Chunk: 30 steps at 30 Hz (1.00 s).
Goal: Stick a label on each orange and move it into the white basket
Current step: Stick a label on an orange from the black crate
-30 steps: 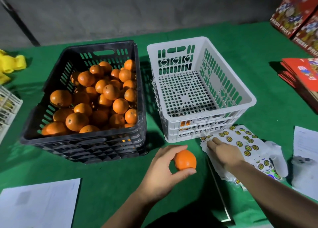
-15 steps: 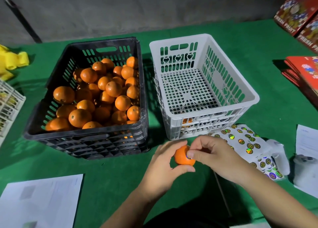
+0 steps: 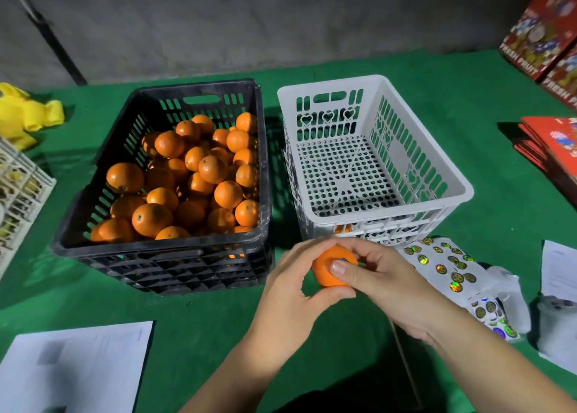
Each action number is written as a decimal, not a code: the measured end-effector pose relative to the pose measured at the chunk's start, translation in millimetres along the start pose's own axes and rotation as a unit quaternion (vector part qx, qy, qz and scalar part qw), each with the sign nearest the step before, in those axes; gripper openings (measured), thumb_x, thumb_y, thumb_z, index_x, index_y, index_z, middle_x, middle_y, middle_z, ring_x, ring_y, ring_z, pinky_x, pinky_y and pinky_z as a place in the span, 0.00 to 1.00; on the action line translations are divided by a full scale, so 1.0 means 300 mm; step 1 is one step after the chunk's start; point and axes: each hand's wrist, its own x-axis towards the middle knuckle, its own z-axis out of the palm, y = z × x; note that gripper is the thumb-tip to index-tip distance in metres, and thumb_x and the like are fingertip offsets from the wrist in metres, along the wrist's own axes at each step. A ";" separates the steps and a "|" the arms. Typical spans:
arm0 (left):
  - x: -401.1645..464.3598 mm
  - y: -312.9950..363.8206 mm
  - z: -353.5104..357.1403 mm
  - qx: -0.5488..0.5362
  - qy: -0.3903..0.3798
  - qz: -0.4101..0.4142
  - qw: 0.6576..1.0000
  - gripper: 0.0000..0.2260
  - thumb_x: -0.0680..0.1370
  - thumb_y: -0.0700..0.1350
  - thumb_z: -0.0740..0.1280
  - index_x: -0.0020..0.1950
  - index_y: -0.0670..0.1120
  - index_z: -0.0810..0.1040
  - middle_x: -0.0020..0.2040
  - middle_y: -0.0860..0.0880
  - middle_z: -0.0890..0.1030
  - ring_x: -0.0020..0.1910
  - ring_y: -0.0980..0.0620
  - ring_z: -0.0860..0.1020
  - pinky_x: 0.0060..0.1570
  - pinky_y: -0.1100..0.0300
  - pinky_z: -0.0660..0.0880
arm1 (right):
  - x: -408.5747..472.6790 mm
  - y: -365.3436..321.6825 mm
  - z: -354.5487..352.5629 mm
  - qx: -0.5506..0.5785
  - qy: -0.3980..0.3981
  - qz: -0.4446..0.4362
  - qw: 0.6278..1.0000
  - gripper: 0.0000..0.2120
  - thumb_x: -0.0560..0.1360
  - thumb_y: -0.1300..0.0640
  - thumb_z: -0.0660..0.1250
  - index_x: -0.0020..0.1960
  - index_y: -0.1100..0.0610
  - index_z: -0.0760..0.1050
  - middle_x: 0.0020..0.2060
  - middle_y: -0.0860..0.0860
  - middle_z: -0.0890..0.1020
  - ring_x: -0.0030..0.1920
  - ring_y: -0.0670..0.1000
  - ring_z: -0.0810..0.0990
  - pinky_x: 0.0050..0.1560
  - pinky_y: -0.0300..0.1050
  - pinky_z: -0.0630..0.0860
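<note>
My left hand [image 3: 290, 291] grips one orange [image 3: 326, 269] just in front of the white basket [image 3: 459, 191]. My right hand [image 3: 384, 281] is on the same orange, its thumb pressing on the fruit's top where a small dark label edge shows. The white basket's floor looks bare; an orange glimmer shows through its near wall. The black crate [image 3: 265, 163] on the left holds several oranges [image 3: 199, 181]. A sheet of round shiny labels [image 3: 446, 266] lies to the right of my hands.
Green cloth covers the table. White paper sheets lie at the near left [image 3: 71, 369] and far right [image 3: 559, 272]. Red fruit boxes [image 3: 543, 25] and flat red cartons [image 3: 555, 144] sit at the right. A yellow object [image 3: 25, 113] and a white rack [image 3: 18, 188] are at the left.
My right hand left the label sheet, came over to the orange, and its thumb now presses on the fruit. My left hand kept holding the orange in about the same place.
</note>
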 end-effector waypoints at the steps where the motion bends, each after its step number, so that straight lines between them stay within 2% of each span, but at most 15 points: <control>1: 0.017 0.009 -0.012 0.009 0.001 0.007 1.000 0.29 0.74 0.53 0.78 0.74 0.61 0.74 0.71 0.62 0.75 0.73 0.56 0.73 0.72 0.61 0.69 | 0.018 -0.028 -0.001 -0.015 -0.003 -0.012 1.000 0.18 0.74 0.52 0.75 0.64 0.48 0.83 0.58 0.50 0.86 0.59 0.48 0.84 0.55 0.39 0.80; 4: 0.094 0.025 -0.089 0.070 0.034 0.023 0.997 0.23 0.80 0.56 0.71 0.75 0.56 0.74 0.74 0.64 0.72 0.74 0.59 0.71 0.71 0.59 0.70 | 0.116 -0.126 -0.034 -0.067 0.021 -0.034 0.997 0.19 0.73 0.47 0.77 0.63 0.45 0.81 0.56 0.49 0.86 0.55 0.49 0.86 0.56 0.44 0.83; 6: 0.166 0.002 -0.187 0.128 0.087 0.030 0.987 0.18 0.83 0.57 0.67 0.71 0.54 0.77 0.69 0.62 0.77 0.69 0.61 0.75 0.66 0.60 0.74 | 0.225 -0.173 -0.089 -0.129 0.088 -0.043 0.987 0.23 0.71 0.40 0.75 0.64 0.46 0.79 0.55 0.52 0.85 0.49 0.52 0.87 0.48 0.48 0.86; 8: 0.246 -0.044 -0.298 0.201 0.095 0.022 0.975 0.13 0.84 0.52 0.66 0.67 0.52 0.79 0.63 0.55 0.81 0.62 0.56 0.79 0.60 0.53 0.78 | 0.351 -0.191 -0.147 -0.241 0.150 -0.035 0.958 0.29 0.74 0.36 0.72 0.69 0.49 0.74 0.58 0.53 0.82 0.49 0.52 0.85 0.47 0.45 0.81; 10: 0.323 -0.102 -0.373 0.294 0.040 -0.033 0.955 0.13 0.85 0.47 0.65 0.68 0.52 0.79 0.63 0.50 0.81 0.57 0.47 0.81 0.53 0.51 0.78 | 0.460 -0.164 -0.184 -0.339 0.150 0.003 0.929 0.34 0.77 0.36 0.69 0.76 0.53 0.68 0.65 0.57 0.79 0.55 0.54 0.81 0.58 0.51 0.79; 12: 0.400 -0.160 -0.407 0.362 -0.015 -0.100 0.927 0.15 0.85 0.44 0.63 0.72 0.53 0.76 0.65 0.45 0.79 0.55 0.41 0.80 0.48 0.51 0.76 | 0.525 -0.105 -0.186 -0.412 0.115 0.057 0.902 0.39 0.79 0.36 0.66 0.81 0.55 0.59 0.76 0.60 0.69 0.68 0.61 0.76 0.72 0.57 0.71; 13: 0.440 -0.183 -0.412 0.394 -0.048 -0.134 0.908 0.17 0.85 0.42 0.62 0.74 0.53 0.74 0.68 0.43 0.77 0.56 0.39 0.80 0.49 0.49 0.78 | 0.538 -0.071 -0.179 -0.457 0.109 0.074 0.880 0.40 0.80 0.36 0.65 0.82 0.55 0.56 0.80 0.59 0.63 0.72 0.63 0.72 0.74 0.58 0.68; 14: 0.479 -0.205 -0.413 0.430 -0.092 -0.165 0.883 0.20 0.85 0.41 0.61 0.77 0.52 0.70 0.71 0.41 0.74 0.60 0.37 0.78 0.54 0.44 0.79 | 0.545 -0.042 -0.172 -0.501 0.117 0.078 0.854 0.38 0.81 0.35 0.62 0.82 0.54 0.56 0.81 0.57 0.60 0.73 0.63 0.71 0.73 0.60 0.69; 16: 0.541 -0.240 -0.407 0.495 -0.191 -0.219 0.819 0.24 0.85 0.38 0.59 0.82 0.49 0.62 0.80 0.37 0.60 0.74 0.33 0.68 0.67 0.42 0.74 | 0.550 -0.010 -0.165 -0.554 0.162 0.053 0.815 0.33 0.82 0.36 0.58 0.80 0.52 0.59 0.79 0.56 0.63 0.67 0.62 0.77 0.58 0.59 0.78; 17: 0.559 -0.250 -0.401 0.508 -0.228 -0.235 0.797 0.26 0.85 0.38 0.59 0.83 0.47 0.57 0.83 0.38 0.51 0.79 0.33 0.59 0.71 0.43 0.70 | 0.550 -0.006 -0.165 -0.560 0.184 0.039 0.807 0.30 0.82 0.37 0.58 0.78 0.51 0.61 0.77 0.55 0.66 0.62 0.61 0.80 0.49 0.54 0.78; 19: 0.571 -0.258 -0.385 0.510 -0.271 -0.240 0.780 0.31 0.84 0.34 0.61 0.84 0.43 0.51 0.84 0.40 0.43 0.82 0.33 0.47 0.74 0.44 0.67 | 0.552 -0.003 -0.171 -0.561 0.205 0.032 0.801 0.26 0.81 0.40 0.58 0.76 0.49 0.65 0.72 0.54 0.70 0.53 0.58 0.82 0.40 0.49 0.73; 23: 0.569 -0.264 -0.363 0.529 -0.229 -0.266 0.773 0.37 0.78 0.28 0.61 0.83 0.48 0.52 0.84 0.42 0.47 0.81 0.30 0.43 0.65 0.37 0.75 | 0.550 0.006 -0.175 -0.564 0.209 0.033 0.798 0.24 0.81 0.43 0.59 0.75 0.48 0.67 0.69 0.52 0.71 0.48 0.56 0.80 0.38 0.49 0.71; 25: 0.566 -0.278 -0.363 0.552 -0.221 -0.277 0.755 0.35 0.80 0.31 0.62 0.82 0.53 0.54 0.83 0.44 0.51 0.81 0.31 0.47 0.65 0.37 0.73 | 0.550 0.005 -0.174 -0.563 0.216 0.028 0.797 0.24 0.80 0.43 0.58 0.74 0.48 0.67 0.69 0.52 0.72 0.49 0.55 0.80 0.38 0.49 0.71; 28: 0.552 -0.307 -0.376 0.606 -0.205 -0.274 0.718 0.35 0.83 0.39 0.64 0.84 0.56 0.49 0.83 0.44 0.53 0.81 0.32 0.49 0.71 0.40 0.68 | 0.545 0.011 -0.174 -0.562 0.224 0.015 0.796 0.24 0.80 0.44 0.58 0.74 0.48 0.68 0.69 0.51 0.72 0.50 0.56 0.81 0.38 0.48 0.71; 30: 0.558 -0.308 -0.392 0.623 -0.158 -0.261 0.720 0.31 0.83 0.42 0.63 0.84 0.57 0.55 0.82 0.43 0.54 0.80 0.34 0.53 0.73 0.42 0.66 | 0.538 0.013 -0.174 -0.552 0.237 -0.010 0.799 0.22 0.81 0.45 0.59 0.73 0.48 0.69 0.67 0.50 0.73 0.45 0.55 0.81 0.35 0.45 0.69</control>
